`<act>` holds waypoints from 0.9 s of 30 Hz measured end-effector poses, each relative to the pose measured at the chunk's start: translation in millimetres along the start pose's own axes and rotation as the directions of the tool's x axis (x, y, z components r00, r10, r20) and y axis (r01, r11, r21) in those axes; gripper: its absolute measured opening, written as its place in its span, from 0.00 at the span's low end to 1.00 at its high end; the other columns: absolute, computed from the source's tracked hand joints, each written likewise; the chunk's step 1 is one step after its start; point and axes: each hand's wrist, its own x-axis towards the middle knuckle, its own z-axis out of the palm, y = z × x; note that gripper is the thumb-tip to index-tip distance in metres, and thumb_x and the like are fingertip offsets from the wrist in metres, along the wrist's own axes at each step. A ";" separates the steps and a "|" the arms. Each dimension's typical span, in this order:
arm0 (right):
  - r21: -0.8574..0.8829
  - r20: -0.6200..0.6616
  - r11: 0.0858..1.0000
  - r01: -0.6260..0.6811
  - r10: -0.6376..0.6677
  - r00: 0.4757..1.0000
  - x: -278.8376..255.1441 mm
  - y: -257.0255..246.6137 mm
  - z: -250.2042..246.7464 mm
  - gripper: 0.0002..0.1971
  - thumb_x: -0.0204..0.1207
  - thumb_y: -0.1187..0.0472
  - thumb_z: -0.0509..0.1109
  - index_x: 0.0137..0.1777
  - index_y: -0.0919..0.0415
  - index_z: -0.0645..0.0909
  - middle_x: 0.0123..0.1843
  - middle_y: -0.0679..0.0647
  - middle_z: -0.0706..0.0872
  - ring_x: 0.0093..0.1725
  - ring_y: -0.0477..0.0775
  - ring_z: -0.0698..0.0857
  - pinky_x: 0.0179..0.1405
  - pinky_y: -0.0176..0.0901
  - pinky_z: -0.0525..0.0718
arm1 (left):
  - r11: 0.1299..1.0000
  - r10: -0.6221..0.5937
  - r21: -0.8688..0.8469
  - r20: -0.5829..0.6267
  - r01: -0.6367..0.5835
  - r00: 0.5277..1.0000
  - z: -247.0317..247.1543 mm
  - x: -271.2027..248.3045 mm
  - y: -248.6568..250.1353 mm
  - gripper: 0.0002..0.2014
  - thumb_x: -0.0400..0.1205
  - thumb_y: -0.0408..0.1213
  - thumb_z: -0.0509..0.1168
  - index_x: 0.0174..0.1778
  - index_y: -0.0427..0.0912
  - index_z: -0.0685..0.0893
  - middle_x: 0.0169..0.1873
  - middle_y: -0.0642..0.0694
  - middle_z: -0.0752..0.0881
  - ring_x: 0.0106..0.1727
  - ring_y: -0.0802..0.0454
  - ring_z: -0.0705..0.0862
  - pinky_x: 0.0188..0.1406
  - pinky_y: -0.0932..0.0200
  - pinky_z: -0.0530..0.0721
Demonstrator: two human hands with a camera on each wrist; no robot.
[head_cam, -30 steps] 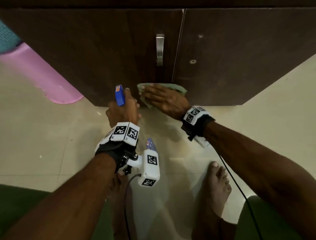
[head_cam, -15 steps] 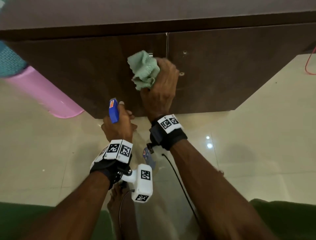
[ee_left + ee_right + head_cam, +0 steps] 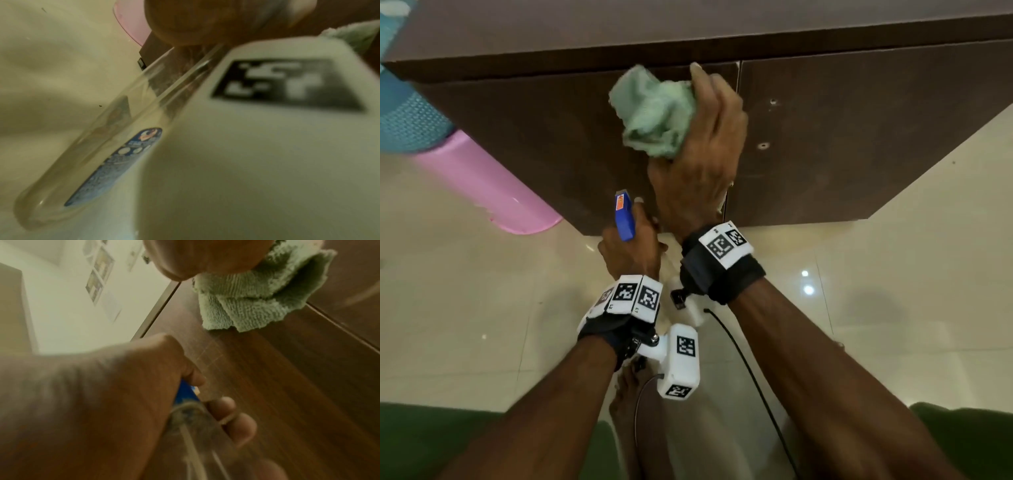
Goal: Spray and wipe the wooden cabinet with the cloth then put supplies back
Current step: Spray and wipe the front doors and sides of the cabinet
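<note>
The dark brown wooden cabinet (image 3: 517, 137) fills the top of the head view, with a seam between its two doors. My right hand (image 3: 700, 144) grips a bunched green cloth (image 3: 654, 109) against the upper part of the left door, next to the seam. Lower down, near the door's bottom edge, my left hand (image 3: 633, 240) grips a clear spray bottle by the neck, its blue spray head (image 3: 624, 219) pointing at the door. The left wrist view shows the bottle's clear body and blue label (image 3: 115, 164). In the right wrist view are the cloth (image 3: 257, 293) and door (image 3: 298, 386).
A pink plastic tub (image 3: 482, 185) and a teal basket (image 3: 404, 113) stand left of the cabinet. Glossy cream floor tiles (image 3: 893, 325) lie all around. My bare foot (image 3: 633, 394) and a black cable (image 3: 756, 383) are below my wrists.
My right hand has climbed from the door's bottom edge to its upper part, and the cloth went from spread flat to bunched. The left hand with the bottle stayed low.
</note>
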 end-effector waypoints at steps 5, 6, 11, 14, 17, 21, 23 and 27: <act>-0.205 0.191 0.939 0.275 -0.237 0.952 -33.3 34.2 5.2 0.24 0.81 0.47 0.60 0.71 0.60 0.68 0.69 0.57 0.67 0.68 0.60 0.70 0.68 0.59 0.76 | 1.000 0.002 0.003 0.004 -0.003 1.000 -8.7 1.3 10.4 0.21 0.88 0.49 0.60 0.28 0.51 0.83 0.21 0.48 0.80 0.42 0.40 0.83 0.64 0.39 0.84; -0.233 0.184 0.923 0.305 -0.266 0.946 -33.5 45.5 3.2 0.21 0.81 0.53 0.63 0.71 0.59 0.69 0.69 0.57 0.68 0.68 0.59 0.71 0.68 0.58 0.76 | 1.000 0.004 -0.012 0.019 -0.004 1.000 -9.0 3.6 10.1 0.20 0.85 0.51 0.61 0.27 0.57 0.87 0.20 0.48 0.84 0.39 0.40 0.86 0.60 0.34 0.87; -0.072 0.112 0.984 0.161 -0.153 0.982 -22.7 54.0 -3.1 0.33 0.64 0.65 0.80 0.66 0.59 0.67 0.65 0.59 0.68 0.63 0.58 0.74 0.65 0.44 0.74 | 0.996 0.082 0.014 0.092 -0.083 0.992 -5.0 11.0 -5.9 0.15 0.71 0.68 0.59 0.28 0.70 0.87 0.25 0.55 0.90 0.46 0.31 0.91 0.55 0.27 0.88; 0.025 0.090 0.999 0.025 -0.027 0.996 -24.2 41.2 -1.6 0.30 0.66 0.66 0.79 0.65 0.60 0.68 0.62 0.66 0.76 0.61 0.57 0.77 0.65 0.35 0.74 | 0.994 0.099 0.025 0.118 -0.102 0.988 -2.7 7.5 -7.5 0.24 0.73 0.67 0.58 0.29 0.51 0.86 0.27 0.46 0.91 0.44 0.26 0.89 0.53 0.32 0.89; 0.101 0.018 0.993 -0.058 0.057 0.998 -24.3 29.7 -3.3 0.23 0.70 0.63 0.74 0.63 0.64 0.71 0.55 0.69 0.83 0.58 0.60 0.82 0.58 0.47 0.85 | 0.992 0.102 0.055 0.129 -0.110 0.986 -1.4 6.6 -9.3 0.22 0.75 0.63 0.57 0.29 0.49 0.83 0.27 0.48 0.89 0.46 0.25 0.88 0.55 0.32 0.88; 0.108 0.035 0.992 -0.070 0.066 0.997 -21.2 23.5 -8.7 0.20 0.71 0.61 0.71 0.61 0.69 0.75 0.52 0.68 0.85 0.53 0.63 0.86 0.51 0.54 0.87 | 0.994 0.078 0.071 0.114 -0.086 0.990 -5.1 7.1 -8.4 0.25 0.71 0.68 0.55 0.30 0.50 0.84 0.35 0.40 0.92 0.48 0.24 0.88 0.57 0.30 0.87; 0.105 0.072 0.990 -0.098 0.090 0.993 -22.2 22.7 -12.4 0.18 0.72 0.63 0.69 0.59 0.74 0.80 0.52 0.69 0.86 0.53 0.64 0.87 0.51 0.52 0.88 | 0.995 0.071 0.056 0.113 -0.078 0.991 -7.9 6.1 -3.5 0.26 0.75 0.66 0.57 0.31 0.48 0.85 0.36 0.40 0.92 0.47 0.29 0.88 0.57 0.38 0.87; 0.152 0.128 0.973 -0.171 0.152 0.980 -17.9 18.0 -27.5 0.17 0.68 0.66 0.66 0.55 0.74 0.86 0.49 0.65 0.87 0.49 0.59 0.88 0.50 0.38 0.85 | 0.991 0.112 0.063 0.074 -0.117 0.991 -11.7 1.6 10.3 0.22 0.88 0.52 0.63 0.28 0.48 0.83 0.26 0.47 0.87 0.31 0.47 0.85 0.53 0.50 0.86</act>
